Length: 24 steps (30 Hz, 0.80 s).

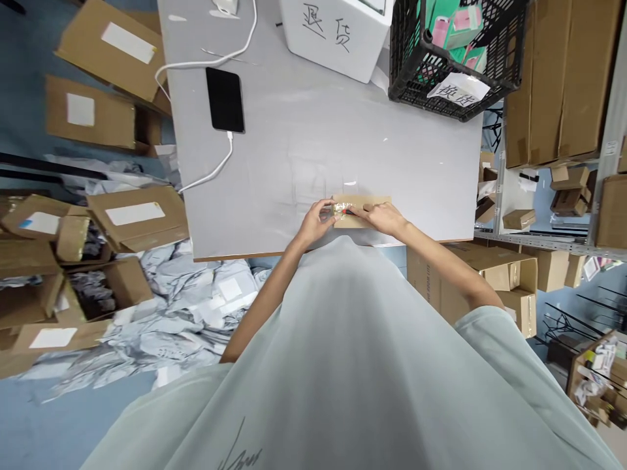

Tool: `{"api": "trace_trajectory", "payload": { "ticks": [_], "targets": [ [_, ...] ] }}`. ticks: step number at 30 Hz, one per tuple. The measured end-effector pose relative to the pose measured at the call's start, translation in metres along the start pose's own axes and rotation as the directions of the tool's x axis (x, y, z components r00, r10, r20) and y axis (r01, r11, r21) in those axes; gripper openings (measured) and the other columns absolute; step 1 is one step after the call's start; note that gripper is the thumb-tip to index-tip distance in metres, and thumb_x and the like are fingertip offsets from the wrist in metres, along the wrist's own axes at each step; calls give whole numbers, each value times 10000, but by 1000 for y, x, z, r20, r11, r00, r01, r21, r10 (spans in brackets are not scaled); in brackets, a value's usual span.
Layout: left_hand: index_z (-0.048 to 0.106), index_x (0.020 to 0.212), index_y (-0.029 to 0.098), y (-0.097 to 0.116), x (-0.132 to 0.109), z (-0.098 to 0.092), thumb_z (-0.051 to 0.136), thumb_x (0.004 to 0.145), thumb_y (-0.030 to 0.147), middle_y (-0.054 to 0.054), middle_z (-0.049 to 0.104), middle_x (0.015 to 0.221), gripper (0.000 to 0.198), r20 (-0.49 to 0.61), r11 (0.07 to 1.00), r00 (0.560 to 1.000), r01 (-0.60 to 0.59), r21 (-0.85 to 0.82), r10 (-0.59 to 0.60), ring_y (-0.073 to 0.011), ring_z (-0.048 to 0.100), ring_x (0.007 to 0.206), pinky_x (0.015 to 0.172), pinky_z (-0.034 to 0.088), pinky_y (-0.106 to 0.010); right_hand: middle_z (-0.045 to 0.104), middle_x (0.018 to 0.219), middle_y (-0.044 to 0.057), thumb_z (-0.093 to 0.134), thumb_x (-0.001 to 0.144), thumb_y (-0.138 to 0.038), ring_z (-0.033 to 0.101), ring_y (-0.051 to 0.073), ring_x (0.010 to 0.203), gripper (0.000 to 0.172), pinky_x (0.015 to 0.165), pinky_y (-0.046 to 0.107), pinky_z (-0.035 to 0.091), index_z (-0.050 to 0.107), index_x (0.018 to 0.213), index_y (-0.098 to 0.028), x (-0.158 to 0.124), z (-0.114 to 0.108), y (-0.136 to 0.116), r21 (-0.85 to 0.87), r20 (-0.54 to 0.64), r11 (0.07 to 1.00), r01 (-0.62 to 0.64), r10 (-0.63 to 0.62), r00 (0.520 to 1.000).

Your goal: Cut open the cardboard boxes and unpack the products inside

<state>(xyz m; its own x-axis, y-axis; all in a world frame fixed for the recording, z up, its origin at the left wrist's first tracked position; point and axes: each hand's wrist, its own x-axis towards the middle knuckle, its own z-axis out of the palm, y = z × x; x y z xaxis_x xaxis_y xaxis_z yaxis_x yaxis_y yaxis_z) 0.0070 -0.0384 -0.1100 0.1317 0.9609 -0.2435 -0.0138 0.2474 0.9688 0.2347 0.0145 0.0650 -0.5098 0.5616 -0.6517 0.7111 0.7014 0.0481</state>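
Observation:
A small flat cardboard box (365, 200) lies at the table's front edge, right before my body. Shiny clear tape (339, 209) covers its left end. My left hand (313, 223) curls around that end, thumb and fingers gripping it from both sides. My right hand (385, 218) rests over the box's right part with its index finger stretched toward the tape. By that fingertip shows a small red and dark object (345, 211), too small to name; the right hand's other fingers are folded and hide what is under them.
On the grey table (304, 130) lie a black phone (225, 100) and a white cable (215, 171). A white foam box (336, 39) and a black crate (453, 85) stand at the back. Cartons (140, 215) and grey plastic bags (181, 307) crowd the left floor; shelves (543, 240) stand right.

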Motion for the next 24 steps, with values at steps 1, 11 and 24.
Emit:
{"api": "trace_trajectory", "payload": {
  "ticks": [1, 11, 24],
  "targets": [
    [726, 1342, 276, -1, 1, 0, 888, 841, 440, -118, 675, 1500, 552, 3, 1000, 1000, -3, 5, 3, -301, 715, 1271, 1089, 610, -443, 771, 1394, 152, 377, 1181, -202, 792, 286, 1018, 662, 874, 381, 524, 327, 1828, -330, -1, -3, -2, -2, 10, 1000, 1, -1, 1000],
    [679, 1398, 286, -8, 1, -1, 832, 877, 560, -123, 674, 1538, 609, 29, 998, 999, -22, 62, 21, -302, 730, 1283, 1100, 636, -481, 772, 1407, 197, 328, 1158, -103, 807, 309, 1154, 654, 898, 383, 577, 343, 1795, -248, -8, -40, -16, 8, 80, 1000, 19, -20, 997],
    [680, 1462, 283, -11, -11, 17, 781, 921, 686, -161, 633, 1623, 682, -100, 996, 995, 11, 92, -2, -341, 726, 1326, 1083, 648, -526, 775, 1402, 240, 315, 1144, -56, 816, 299, 1189, 633, 875, 366, 562, 375, 1762, -181, -29, -37, 12, -25, 115, 999, 38, -35, 993]
  ]
}}
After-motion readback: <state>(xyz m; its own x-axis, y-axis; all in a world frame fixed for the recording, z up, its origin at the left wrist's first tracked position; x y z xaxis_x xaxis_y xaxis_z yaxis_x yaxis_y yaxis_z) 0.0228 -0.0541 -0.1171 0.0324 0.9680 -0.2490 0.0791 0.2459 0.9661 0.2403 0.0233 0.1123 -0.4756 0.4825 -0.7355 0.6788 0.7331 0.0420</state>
